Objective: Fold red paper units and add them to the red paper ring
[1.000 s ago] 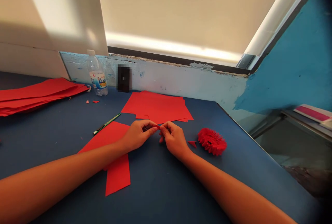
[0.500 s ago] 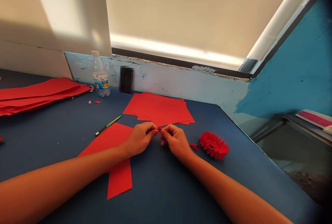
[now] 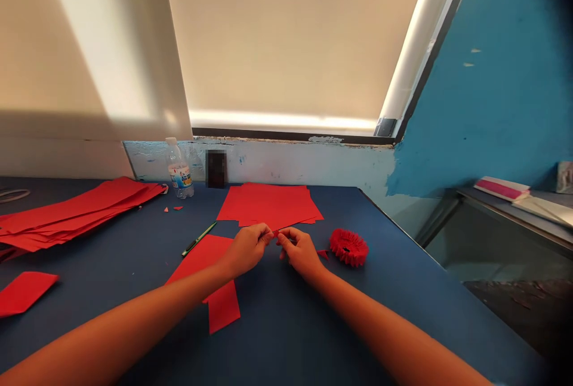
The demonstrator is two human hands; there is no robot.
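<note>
Between my fingertips is a small piece of red paper (image 3: 276, 233), mostly covered by the fingers. My left hand (image 3: 249, 247) pinches its left side, and my right hand (image 3: 301, 252) pinches its right side. Under my left wrist lie a larger red sheet (image 3: 201, 258) and a short red strip (image 3: 224, 309). To the right of my right hand sits a round pleated red paper rosette (image 3: 349, 247) with a hole at its middle. A small red paper scrap (image 3: 323, 254) lies between that hand and the rosette.
A stack of red sheets (image 3: 268, 202) lies beyond my hands. Long red strips (image 3: 80, 213) and another red piece (image 3: 27, 293) lie at left. A green utility knife (image 3: 199, 238) rests left of centre. A plastic bottle (image 3: 181, 174) stands near the wall. The blue table's edge (image 3: 403, 231) slopes down at right.
The view has tilted up and levelled, bringing more of the left side of the table into sight. Both hands keep the same pinch on the small red paper.
</note>
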